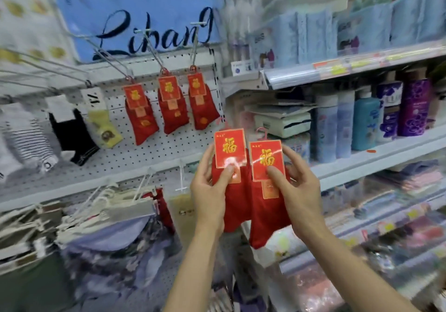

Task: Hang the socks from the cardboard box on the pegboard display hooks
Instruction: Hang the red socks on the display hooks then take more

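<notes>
In front of the shelving, at chest height, we hold two carded pairs of red socks side by side. Our left hand (210, 188) grips the left pair (230, 157) with the thumb pressed on the lower edge of its card, and our right hand (299, 186) pinches the right pair (266, 164) the same way, fingers curled behind. Each card carries a small pink plastic hanger (261, 134) at its top, free of any hook. We judge this to be the carrying step, with hanging to come: the next move calls for lifting one hanger onto a wire hook (195, 46), probably one pair at a time.

Just beyond, lower hooks hold folded fabric goods (113, 205). Further up the pegboard (144, 157), three matching red pairs (172, 104) already hang, beside black (72, 135), yellow (103, 125) and striped socks (26, 138). The long protruding hooks could snag our wrists. To the right, shelves carry bottles (366, 121). The cardboard box is not in view.
</notes>
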Action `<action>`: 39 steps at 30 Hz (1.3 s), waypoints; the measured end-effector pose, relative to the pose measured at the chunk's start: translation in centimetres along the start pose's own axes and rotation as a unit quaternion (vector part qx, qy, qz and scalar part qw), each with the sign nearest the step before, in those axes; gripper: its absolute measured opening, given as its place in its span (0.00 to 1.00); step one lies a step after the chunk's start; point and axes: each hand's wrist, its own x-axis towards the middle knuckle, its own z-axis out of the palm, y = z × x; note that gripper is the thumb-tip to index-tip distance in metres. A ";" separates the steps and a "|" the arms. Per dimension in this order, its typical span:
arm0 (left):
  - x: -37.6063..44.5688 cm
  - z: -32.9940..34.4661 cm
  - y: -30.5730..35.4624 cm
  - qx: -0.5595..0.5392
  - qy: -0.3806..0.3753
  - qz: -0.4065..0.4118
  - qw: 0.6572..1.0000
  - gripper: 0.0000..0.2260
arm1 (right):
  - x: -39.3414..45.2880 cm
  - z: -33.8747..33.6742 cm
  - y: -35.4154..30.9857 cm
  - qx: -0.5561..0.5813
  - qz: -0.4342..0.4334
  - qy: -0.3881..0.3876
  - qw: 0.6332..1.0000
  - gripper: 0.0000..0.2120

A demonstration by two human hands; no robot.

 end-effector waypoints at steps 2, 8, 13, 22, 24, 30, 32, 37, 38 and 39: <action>1.1 -0.6 0.9 0.003 0.024 0.020 0.999 0.24 | 1.3 1.7 -0.1 -0.001 -0.016 -0.033 0.999 0.22; 4.3 -1.6 2.5 0.047 0.091 0.071 0.992 0.25 | 6.1 5.0 0.9 0.008 -0.031 -0.083 0.996 0.22; 6.3 -3.2 2.8 0.058 0.152 0.098 0.982 0.25 | 10.0 7.2 0.7 0.056 -0.027 -0.104 0.993 0.22; 10.2 -5.5 1.7 0.094 0.181 0.087 0.975 0.25 | 18.0 11.5 2.2 0.009 -0.021 -0.103 0.994 0.19; 11.5 -5.9 1.7 0.100 0.173 0.091 0.975 0.25 | 19.4 12.4 2.5 0.011 -0.019 -0.097 0.995 0.19; 15.0 -6.7 1.7 0.078 0.135 0.093 0.983 0.24 | 22.0 14.6 3.7 0.022 0.005 -0.086 0.996 0.20; 15.9 -7.1 1.7 0.069 0.121 0.091 0.986 0.22 | 22.8 15.3 4.0 0.021 0.006 -0.084 0.996 0.20; 17.5 -8.4 1.7 0.047 0.106 0.086 0.990 0.21 | 24.4 16.7 4.3 0.025 -0.001 -0.079 0.997 0.20; 17.8 -8.7 1.7 0.045 0.104 0.087 0.990 0.21 | 24.8 17.1 4.2 0.024 -0.004 -0.074 0.997 0.20; 18.0 -9.0 1.6 0.044 0.103 0.088 0.990 0.21 | 25.2 17.5 4.0 0.024 -0.005 -0.070 0.997 0.20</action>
